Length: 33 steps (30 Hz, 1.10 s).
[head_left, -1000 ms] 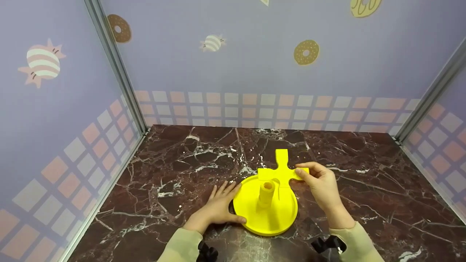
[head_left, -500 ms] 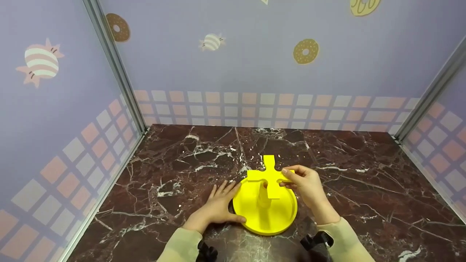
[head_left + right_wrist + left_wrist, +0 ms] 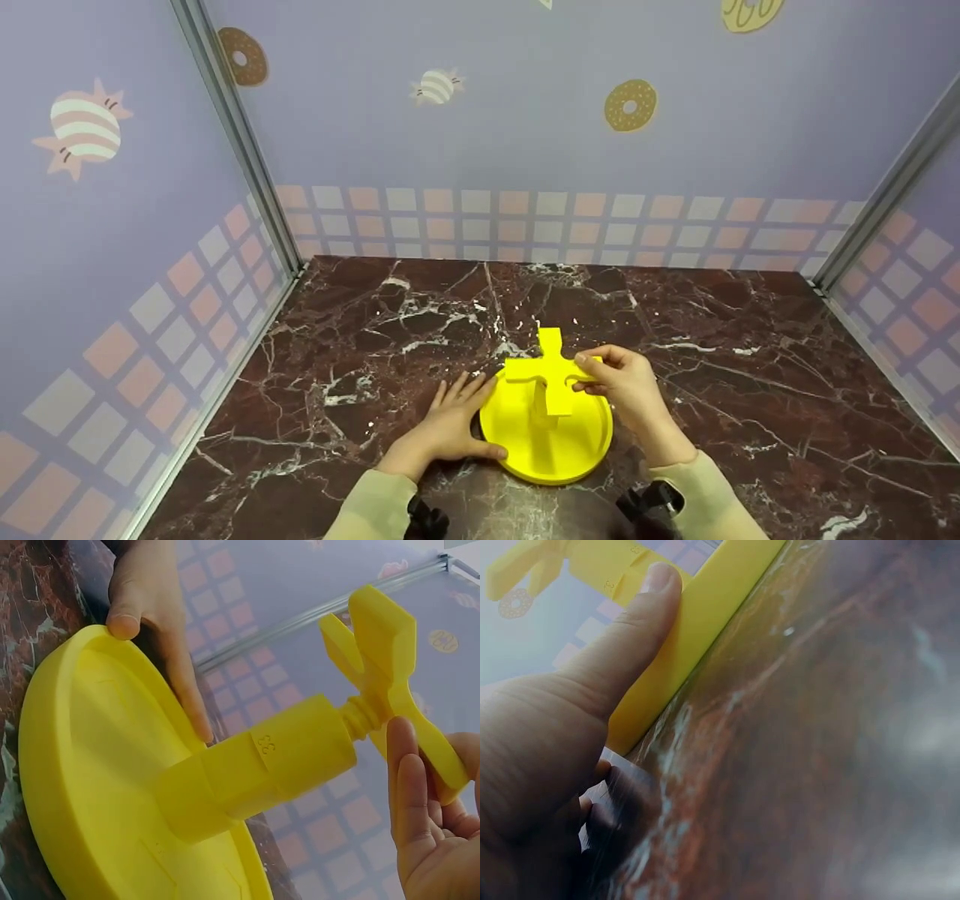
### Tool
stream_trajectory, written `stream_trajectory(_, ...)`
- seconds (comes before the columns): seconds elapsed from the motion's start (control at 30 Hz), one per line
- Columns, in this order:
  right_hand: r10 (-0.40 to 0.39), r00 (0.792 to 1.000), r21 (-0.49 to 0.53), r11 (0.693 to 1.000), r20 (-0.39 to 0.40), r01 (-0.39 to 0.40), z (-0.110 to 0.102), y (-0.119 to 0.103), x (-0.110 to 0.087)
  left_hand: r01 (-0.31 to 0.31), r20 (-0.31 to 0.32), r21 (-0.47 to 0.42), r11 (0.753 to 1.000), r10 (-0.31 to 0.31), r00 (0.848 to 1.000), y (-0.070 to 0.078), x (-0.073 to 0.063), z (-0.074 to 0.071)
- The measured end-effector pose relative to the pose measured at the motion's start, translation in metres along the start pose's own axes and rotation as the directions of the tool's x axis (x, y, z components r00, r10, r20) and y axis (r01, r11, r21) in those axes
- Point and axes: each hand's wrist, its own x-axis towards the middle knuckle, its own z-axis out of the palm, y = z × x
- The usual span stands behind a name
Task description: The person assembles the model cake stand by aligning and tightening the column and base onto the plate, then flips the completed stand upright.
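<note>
A yellow round base [image 3: 517, 466] with a raised rim lies on the table, and a hollow yellow post [image 3: 262, 765] stands up from its middle. Over the post is a yellow cross-shaped top piece [image 3: 553, 367] with a short threaded stem [image 3: 361, 717]. The stem meets the post's mouth; how deep it sits inside is hidden. My right hand [image 3: 628, 386] pinches the right arm of the cross between thumb and fingers. On the base's left side rests my left hand [image 3: 448, 431], fingers spread and fairly straight, its thumb [image 3: 641, 622] against the rim.
The dark red marbled tabletop [image 3: 360, 337] spreads around the base. Patterned lilac panels stand at the back [image 3: 510, 135] and both sides, joined by metal corner posts [image 3: 240, 142]. A black strap [image 3: 427, 517] is on each wrist.
My right hand has brought the cross-shaped piece leftward and toward me, from beyond the post to over it, then slightly lower. The left hand and the base stay put.
</note>
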Motion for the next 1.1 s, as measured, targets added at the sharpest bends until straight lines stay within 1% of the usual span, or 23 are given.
stream_trajectory(0.2, 0.007, 1.000, -0.049, 0.999, 0.015, -0.006, -0.001, 0.004, 0.001, -0.007, -0.013, 0.002, 1.000, 0.007, 1.000, 0.000, 0.001, 0.001)
stream_trajectory(0.37, 0.023, 1.000, -0.059, 0.998, 0.012, -0.022, -0.002, 0.004, 0.000, -0.004, -0.008, 0.006, 1.000, 0.004, 1.000, 0.000, 0.001, 0.002)
stream_trajectory(0.57, 0.036, 0.999, -0.111, 0.993, 0.010, -0.035, -0.003, 0.002, -0.002, 0.005, 0.000, -0.007, 1.000, -0.005, 1.000, 0.001, 0.001, 0.001)
stream_trajectory(0.7, 0.042, 0.998, -0.118, 0.992, 0.042, -0.036, -0.005, 0.001, -0.004, 0.010, 0.003, -0.006, 1.000, -0.010, 1.000, 0.001, 0.001, 0.001)
stream_trajectory(0.83, 0.045, 0.995, -0.114, 0.993, 0.094, -0.035, -0.005, 0.001, -0.006, 0.006, 0.003, 0.010, 1.000, -0.006, 1.000, 0.001, 0.000, 0.001)
stream_trajectory(0.97, 0.041, 0.989, -0.131, 0.991, 0.141, -0.022, -0.007, 0.000, -0.008, 0.004, 0.003, 0.009, 1.000, -0.004, 1.000, 0.001, 0.000, 0.000)
stream_trajectory(1.1, 0.053, 0.980, -0.156, 0.988, 0.191, -0.023, -0.007, -0.002, -0.010, 0.005, 0.002, 0.007, 1.000, -0.005, 1.000, 0.000, 0.001, 0.000)
